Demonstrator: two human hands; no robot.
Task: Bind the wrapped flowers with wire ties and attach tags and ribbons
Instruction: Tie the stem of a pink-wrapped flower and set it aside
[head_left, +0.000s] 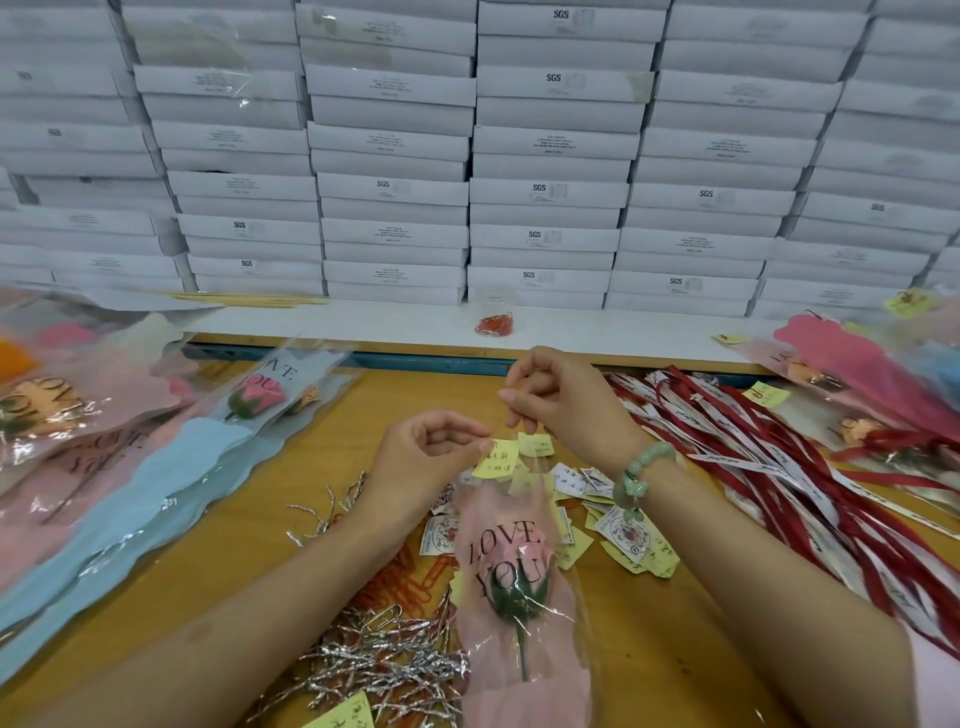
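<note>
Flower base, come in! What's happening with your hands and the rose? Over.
Left hand pinches yellow note at top of wrapped rose. Right hand pinches the wrap's top edge. Wire ties and tags lie loose alongside.

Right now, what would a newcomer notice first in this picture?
The wall of stacked white boxes fills the back. At the centre, the left hand and right hand pinch the top of a pink wrapped flower printed LOVE YOU. Red and white ribbons sprawl to its right; silver wire ties lie to its left.
</note>
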